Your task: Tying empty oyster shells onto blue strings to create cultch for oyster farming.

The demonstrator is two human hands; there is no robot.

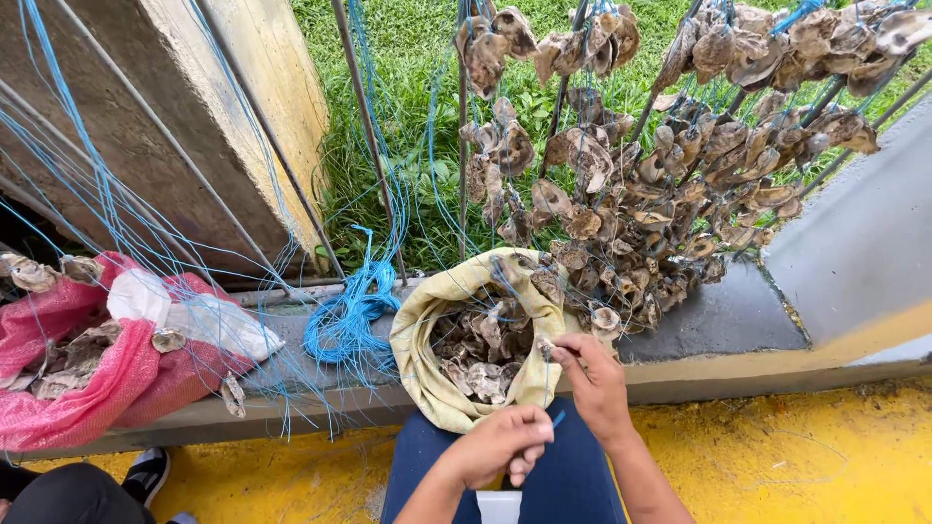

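The left hand (505, 442) hovers over a dark-blue lap (563, 480), fingers curled around a thin blue string (557, 419). The right hand (594, 383) pinches a small shell piece (546, 347) at the rim of an open yellow cloth sack of oyster shells (427, 340). The sack sits on a grey concrete ledge (718, 325), near a coil of blue twine (345, 320) and a pink mesh bag (87, 388) at the ledge's left end. Strung brown shells (660, 184) hang above.

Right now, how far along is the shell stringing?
Done: many strung shells already hang in rows on the rods. In hand: the right hand pinches one shell at the yellow sack's mouth, and the left hand holds blue line. Left: the sack still holds loose shells, as does the pink mesh bag.
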